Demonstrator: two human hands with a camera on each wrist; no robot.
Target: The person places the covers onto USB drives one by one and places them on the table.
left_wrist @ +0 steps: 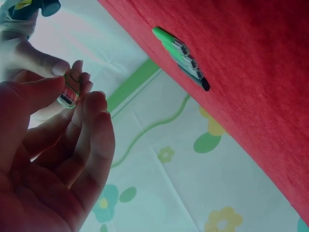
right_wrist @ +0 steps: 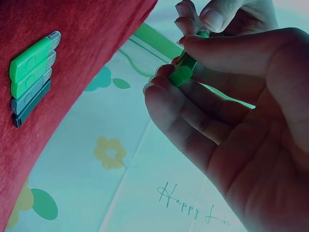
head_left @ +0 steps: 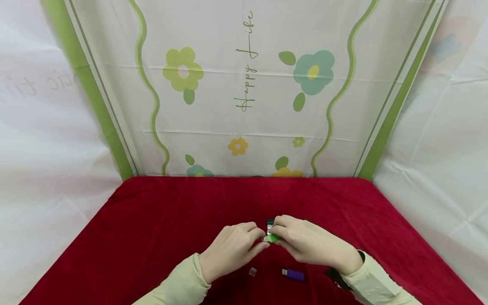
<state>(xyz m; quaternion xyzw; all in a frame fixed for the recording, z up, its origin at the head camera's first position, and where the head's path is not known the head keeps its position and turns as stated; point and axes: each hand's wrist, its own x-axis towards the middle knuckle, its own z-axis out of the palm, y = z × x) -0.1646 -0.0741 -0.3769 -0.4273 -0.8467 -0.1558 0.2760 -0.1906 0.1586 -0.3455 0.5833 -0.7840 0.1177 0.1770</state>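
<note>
My right hand (head_left: 305,239) holds a green USB flash drive (right_wrist: 182,72) between thumb and fingers, lifted off the cloth. From the other side my left hand (head_left: 236,245) pinches the small clear cap (head_left: 265,239) at the drive's end. The fingers partly cover that end, so how far the cap sits on cannot be told. On the cloth past the hands lies a side-by-side row of flash drives, with green drives (right_wrist: 31,72), a grey drive (right_wrist: 31,92) and a dark drive (right_wrist: 31,105), clear caps on at least some.
A purple flash drive (head_left: 294,275) lies on the red cloth (head_left: 171,212) nearer the body, its metal plug bare. To its left is a small clear cap (head_left: 253,271). A white curtain with printed flowers (head_left: 244,84) stands behind the table, with more white fabric at both sides.
</note>
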